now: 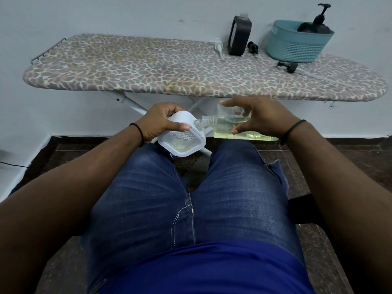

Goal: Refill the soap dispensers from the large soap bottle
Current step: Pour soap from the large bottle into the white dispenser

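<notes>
We're seated in front of the ironing board (148, 68), working over our lap, not over the board, so any spill lands on the jeans (212, 198) or the floor. Main risk, as we judge it: the clear bottle (244, 129) lies almost on its side, neck aimed left at the white container (182, 137), and the two openings are small and only roughly lined up; a slight wobble or too steep a tilt and the soap runs down the outside. Right hand (261, 119) grasps the bottle with fingertips only, thumb on the near side, fingers spread over the top: slippery if soap gets on it. Left hand (161, 122) is wrapped round the white container, tipped toward us. Contents: bottle holds yellowish liquid, roughly half full; the white container shows only a thin pale film at the bottom. No stream visible at the neck, so we can't tell whether it's flowing. At the board's far right end: teal basket (297, 46) holding a dark pump dispenser (318, 22); just left of it a black bottle (239, 37), cap off, fill level not readable; loose pump heads (287, 66) lie on the board near both.
</notes>
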